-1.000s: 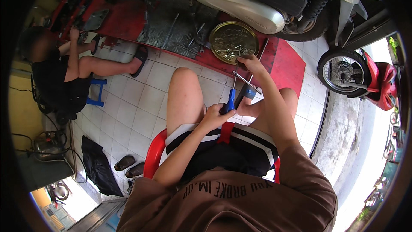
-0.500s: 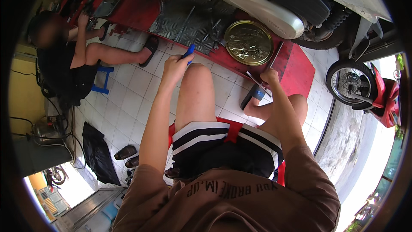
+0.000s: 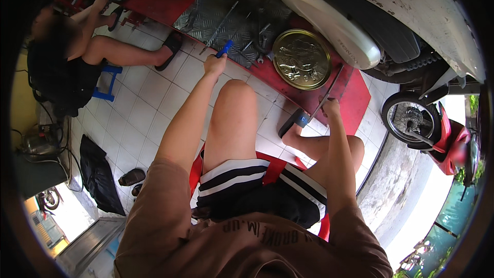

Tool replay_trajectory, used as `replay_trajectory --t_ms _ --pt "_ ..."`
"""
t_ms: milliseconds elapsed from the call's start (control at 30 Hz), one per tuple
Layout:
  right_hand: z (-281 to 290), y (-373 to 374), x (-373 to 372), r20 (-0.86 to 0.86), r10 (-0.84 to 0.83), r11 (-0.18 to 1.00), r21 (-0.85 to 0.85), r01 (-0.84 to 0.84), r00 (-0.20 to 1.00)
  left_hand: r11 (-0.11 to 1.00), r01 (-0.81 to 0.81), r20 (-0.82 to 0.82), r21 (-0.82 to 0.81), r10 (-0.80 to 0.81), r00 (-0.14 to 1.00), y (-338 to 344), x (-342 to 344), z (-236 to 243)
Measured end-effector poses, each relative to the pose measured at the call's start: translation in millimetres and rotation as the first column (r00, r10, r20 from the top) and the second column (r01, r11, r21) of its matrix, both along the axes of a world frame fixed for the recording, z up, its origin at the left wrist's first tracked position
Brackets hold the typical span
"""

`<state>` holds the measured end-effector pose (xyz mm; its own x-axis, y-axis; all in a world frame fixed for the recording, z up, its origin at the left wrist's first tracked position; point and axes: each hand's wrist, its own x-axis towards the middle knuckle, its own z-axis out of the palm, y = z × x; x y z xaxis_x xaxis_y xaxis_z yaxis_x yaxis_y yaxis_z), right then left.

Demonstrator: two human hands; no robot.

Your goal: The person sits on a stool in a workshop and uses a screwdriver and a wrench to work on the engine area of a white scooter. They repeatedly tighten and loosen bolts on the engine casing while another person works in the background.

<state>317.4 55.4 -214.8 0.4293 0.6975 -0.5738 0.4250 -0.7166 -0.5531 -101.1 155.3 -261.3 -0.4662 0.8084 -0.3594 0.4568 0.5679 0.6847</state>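
My left hand [image 3: 215, 65] is closed around a blue handle-like tool [image 3: 224, 48], held out beyond my left knee at the near edge of the red platform. What kind of tool it is cannot be made out. Farther right, my right hand [image 3: 331, 107] grips a long thin metal rod [image 3: 334, 82], which slants up past the platform's right part. Between the hands, a round gold tray [image 3: 302, 59] with a raised pattern lies on the red platform [image 3: 355, 95]. Several wrenches and long metal tools [image 3: 224, 23] are spread over the grey tread plate [image 3: 208, 20] beyond my left hand.
A motorcycle with a silver exhaust cover [image 3: 329, 25] stands over the platform at the far right. Beyond it is a red motorcycle [image 3: 447, 144]. To the left, another person [image 3: 62, 62] sits on a blue stool [image 3: 107, 83]. Dark shoes [image 3: 131, 177] and a black cloth [image 3: 98, 175] lie on the tiled floor.
My left hand has reached farther forward with the blue tool, toward the tread plate. At my right hand, a crossing metal bar seen earlier no longer shows separately. The whole view has shifted slightly.
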Motion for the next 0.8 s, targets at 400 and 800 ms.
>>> replay_trajectory --t_ms 400,800 --pt "109.6 -54.4 -20.0 -0.901 -0.256 0.855 -0.042 0.517 0.351 0.925 -0.264 -0.002 0.272 0.274 0.962 -5.9 35.3 63.6" --pt "148.8 -188.8 -90.6 -0.942 0.267 0.908 0.316 0.276 0.203 0.320 0.473 -0.052 0.821 -0.783 0.619 -265.5 169.4 227.3"
